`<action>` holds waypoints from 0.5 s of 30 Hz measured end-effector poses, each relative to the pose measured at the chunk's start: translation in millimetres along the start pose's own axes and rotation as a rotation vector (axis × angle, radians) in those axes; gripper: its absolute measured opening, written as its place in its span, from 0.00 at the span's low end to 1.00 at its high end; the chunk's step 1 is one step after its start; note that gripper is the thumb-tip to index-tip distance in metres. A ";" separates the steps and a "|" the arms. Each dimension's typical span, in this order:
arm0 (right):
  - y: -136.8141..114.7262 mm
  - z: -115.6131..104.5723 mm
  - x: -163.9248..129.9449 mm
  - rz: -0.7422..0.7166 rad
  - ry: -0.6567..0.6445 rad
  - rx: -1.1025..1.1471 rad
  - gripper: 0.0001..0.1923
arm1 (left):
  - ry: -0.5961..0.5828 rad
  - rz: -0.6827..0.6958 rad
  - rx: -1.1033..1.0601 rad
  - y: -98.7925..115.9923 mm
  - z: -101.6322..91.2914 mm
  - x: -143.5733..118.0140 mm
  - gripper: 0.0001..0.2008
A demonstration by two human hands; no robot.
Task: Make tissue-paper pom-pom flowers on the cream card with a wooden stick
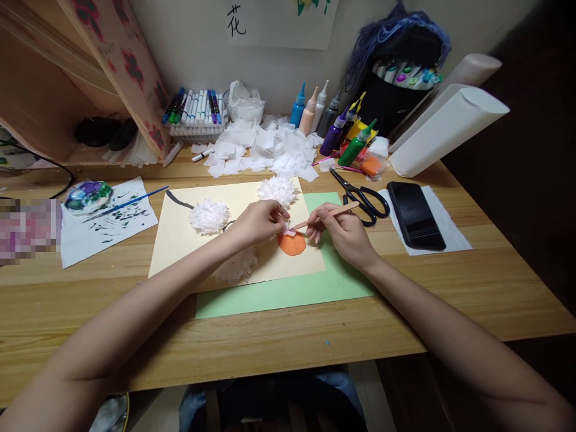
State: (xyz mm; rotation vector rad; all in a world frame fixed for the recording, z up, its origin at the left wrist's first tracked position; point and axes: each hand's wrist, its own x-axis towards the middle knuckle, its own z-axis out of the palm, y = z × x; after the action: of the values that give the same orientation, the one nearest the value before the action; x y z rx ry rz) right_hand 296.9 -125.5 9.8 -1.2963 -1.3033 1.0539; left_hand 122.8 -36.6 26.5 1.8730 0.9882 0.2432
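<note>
My right hand point(342, 233) grips a thin wooden stick point(333, 212), its tip pointing left at a small piece of white tissue paper point(289, 230). The fingers of my left hand point(263, 221) are pinched at that paper, by the upper edge of a flat orange clay disc point(292, 245). The disc lies on a cream sheet point(175, 240), which overlaps a green sheet point(279, 295). White fluffy paper flowers point(209, 216) sit on the cream sheet, one of them partly under my left forearm. A dark painted stem point(179, 199) runs to the left flower.
Behind the sheets lies a pile of white paper squares point(265, 150), with paint bottles point(309, 112) and a marker rack point(195, 114) around it. Black scissors point(362, 198) and a phone point(414, 215) are to the right. A paint palette point(88, 197) and brush point(135, 201) lie left.
</note>
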 end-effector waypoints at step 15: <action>-0.1 1.6 -1.4 -0.061 0.120 0.007 0.18 | 0.008 -0.004 0.014 -1.9 0.6 1.7 0.06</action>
State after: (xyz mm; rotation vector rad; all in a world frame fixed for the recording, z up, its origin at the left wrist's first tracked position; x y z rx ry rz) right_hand 295.2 -126.8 9.5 -1.2868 -1.2404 0.9234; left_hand 123.1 -35.4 24.2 1.8836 1.0016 0.2417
